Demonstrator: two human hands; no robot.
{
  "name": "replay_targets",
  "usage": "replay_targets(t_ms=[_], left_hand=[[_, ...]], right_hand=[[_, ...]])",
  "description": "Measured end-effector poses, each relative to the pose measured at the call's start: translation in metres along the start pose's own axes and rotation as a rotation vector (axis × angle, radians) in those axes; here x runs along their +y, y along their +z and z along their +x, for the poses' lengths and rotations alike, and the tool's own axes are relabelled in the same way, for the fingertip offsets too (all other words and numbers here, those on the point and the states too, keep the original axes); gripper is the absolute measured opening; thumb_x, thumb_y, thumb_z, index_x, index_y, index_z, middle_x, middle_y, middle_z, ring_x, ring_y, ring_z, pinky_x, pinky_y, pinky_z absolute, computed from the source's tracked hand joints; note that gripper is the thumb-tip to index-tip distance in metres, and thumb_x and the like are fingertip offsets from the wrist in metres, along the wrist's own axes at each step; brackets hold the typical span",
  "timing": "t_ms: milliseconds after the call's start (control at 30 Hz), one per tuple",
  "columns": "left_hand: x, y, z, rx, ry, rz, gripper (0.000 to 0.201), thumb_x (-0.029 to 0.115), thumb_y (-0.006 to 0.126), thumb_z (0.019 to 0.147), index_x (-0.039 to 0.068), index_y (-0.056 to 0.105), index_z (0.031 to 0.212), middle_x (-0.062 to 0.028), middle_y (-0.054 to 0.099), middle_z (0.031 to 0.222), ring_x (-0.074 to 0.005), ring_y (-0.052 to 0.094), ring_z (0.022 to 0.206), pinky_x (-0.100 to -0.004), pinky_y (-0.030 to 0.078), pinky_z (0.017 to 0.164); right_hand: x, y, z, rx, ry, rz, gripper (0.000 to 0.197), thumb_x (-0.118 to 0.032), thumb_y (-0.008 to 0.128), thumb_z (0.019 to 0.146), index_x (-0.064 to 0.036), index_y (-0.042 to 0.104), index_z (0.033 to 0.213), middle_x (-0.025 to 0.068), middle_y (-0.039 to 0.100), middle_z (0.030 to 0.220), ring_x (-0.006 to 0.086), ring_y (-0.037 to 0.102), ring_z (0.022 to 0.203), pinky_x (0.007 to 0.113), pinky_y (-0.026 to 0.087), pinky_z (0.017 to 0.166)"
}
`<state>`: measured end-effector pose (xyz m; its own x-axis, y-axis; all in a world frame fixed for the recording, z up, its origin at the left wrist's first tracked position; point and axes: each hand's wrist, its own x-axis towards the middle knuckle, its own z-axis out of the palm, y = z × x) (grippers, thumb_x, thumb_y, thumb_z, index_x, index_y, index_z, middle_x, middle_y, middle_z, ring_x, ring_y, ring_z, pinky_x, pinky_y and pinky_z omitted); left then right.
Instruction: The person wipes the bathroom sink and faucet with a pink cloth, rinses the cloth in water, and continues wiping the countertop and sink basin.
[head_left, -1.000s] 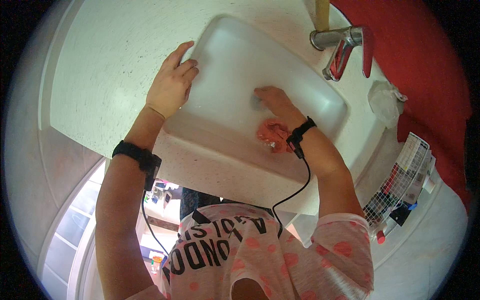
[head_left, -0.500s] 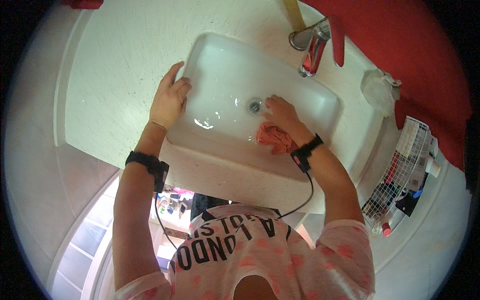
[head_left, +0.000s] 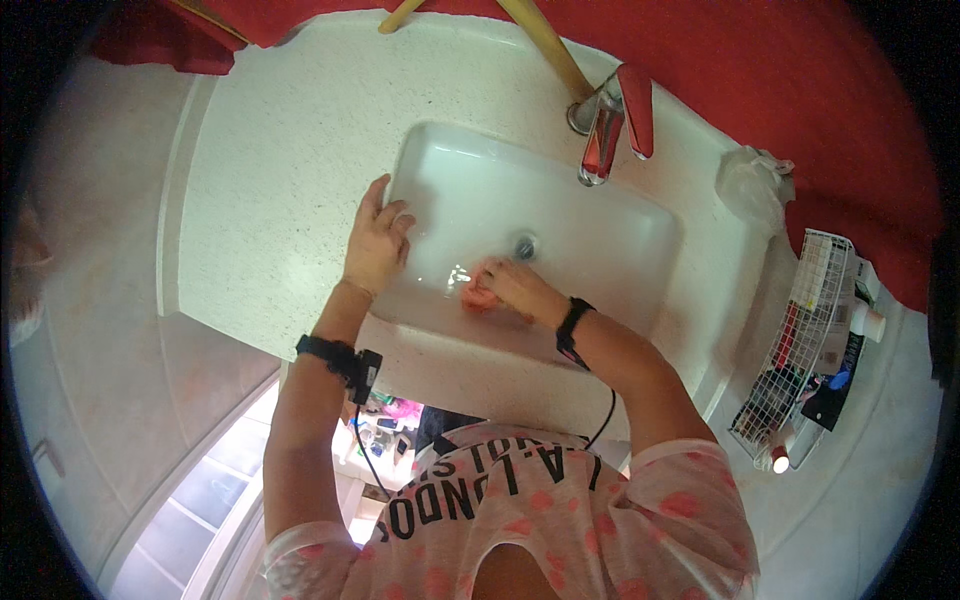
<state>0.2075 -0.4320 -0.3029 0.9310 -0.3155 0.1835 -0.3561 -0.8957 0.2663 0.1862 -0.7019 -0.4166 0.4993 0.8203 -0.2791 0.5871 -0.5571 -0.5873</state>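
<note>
In the white rectangular sink (head_left: 600,215), shallow water glints near the left side. My right hand (head_left: 520,288) is down in the basin, its fingers pressed onto a wet orange-red cloth (head_left: 479,292) just below and left of the drain (head_left: 525,247). Part of the cloth is hidden under those fingers. At the sink's left rim rests my left hand (head_left: 378,245), fingers apart and slightly bent, holding nothing. Each wrist wears a black strap with a cable.
A chrome faucet (head_left: 603,135) with a red-looking lever stands behind the basin. On the right are a clear plastic bag (head_left: 752,185) and a white wire basket (head_left: 790,350) with bottles and packages. Speckled countertop (head_left: 270,180) spreads to the left; red cloth (head_left: 800,90) hangs behind.
My right hand has gone from beside the drain onto the cloth, and the cloth now lies further left in the basin. My left hand stays at the rim; the view has shifted.
</note>
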Motion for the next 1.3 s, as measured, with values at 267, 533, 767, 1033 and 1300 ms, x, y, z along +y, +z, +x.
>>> replay_targets(t_ms=[267, 533, 767, 1033, 1300], left_hand=[[0.055, 0.007, -0.011, -0.189, -0.501, -0.509, 0.027, 0.002, 0.061, 0.079, 0.002, 0.063, 0.106, -0.0149, 0.062, 0.11, -0.0314, 0.059, 0.103, -0.0373, 0.049, 0.089], [0.04, 0.081, -0.066, -0.33, -1.001, -1.106, 0.029, 0.015, 0.062, 0.087, 0.002, 0.059, 0.113, -0.0111, 0.065, 0.107, -0.0199, 0.062, 0.098, -0.0318, 0.05, 0.081], [0.104, 0.061, -0.008, -0.481, -1.27, -1.317, 0.036, 0.018, 0.062, 0.087, 0.003, 0.055, 0.119, -0.0086, 0.062, 0.111, -0.0206, 0.06, 0.104, -0.0385, 0.051, 0.084], [0.138, 0.053, -0.002, -0.738, -0.438, -1.219, 0.082, 0.009, 0.078, 0.07, 0.005, 0.035, 0.139, -0.014, 0.048, 0.133, -0.0228, 0.05, 0.119, -0.0341, 0.049, 0.091], [0.12, 0.063, -0.013, -0.421, -0.636, -1.138, 0.071, -0.001, 0.066, 0.077, 0.008, 0.032, 0.14, -0.0122, 0.052, 0.128, -0.0187, 0.052, 0.113, -0.0311, 0.048, 0.09]], right_hand=[[0.04, -0.056, 0.068, 0.237, 0.056, -0.135, 0.065, -0.021, 0.084, 0.055, -0.0057, 0.059, 0.113, 0.0099, 0.059, 0.116, 0.0288, 0.055, 0.107, 0.037, 0.046, 0.091], [0.062, -0.067, 0.002, 0.362, 0.46, 0.068, 0.03, -0.023, 0.046, 0.092, -0.0095, 0.057, 0.117, 0.0137, 0.064, 0.106, 0.0358, 0.06, 0.094, 0.042, 0.05, 0.08], [0.039, -0.026, -0.077, 0.178, 0.579, 1.082, 0.027, -0.026, 0.051, 0.093, -0.0057, 0.059, 0.109, 0.011, 0.065, 0.096, 0.0255, 0.062, 0.082, 0.036, 0.051, 0.074], [0.014, -0.018, -0.066, 0.163, 0.656, 1.279, 0.037, -0.029, 0.073, 0.081, -0.003, 0.063, 0.105, 0.007, 0.064, 0.093, 0.0128, 0.059, 0.089, 0.028, 0.05, 0.076], [-0.015, -0.127, -0.084, 0.12, 0.524, 1.253, 0.04, -0.024, 0.072, 0.083, 0.0017, 0.061, 0.111, 0.0028, 0.061, 0.084, 0.0108, 0.056, 0.066, 0.024, 0.046, 0.058]])
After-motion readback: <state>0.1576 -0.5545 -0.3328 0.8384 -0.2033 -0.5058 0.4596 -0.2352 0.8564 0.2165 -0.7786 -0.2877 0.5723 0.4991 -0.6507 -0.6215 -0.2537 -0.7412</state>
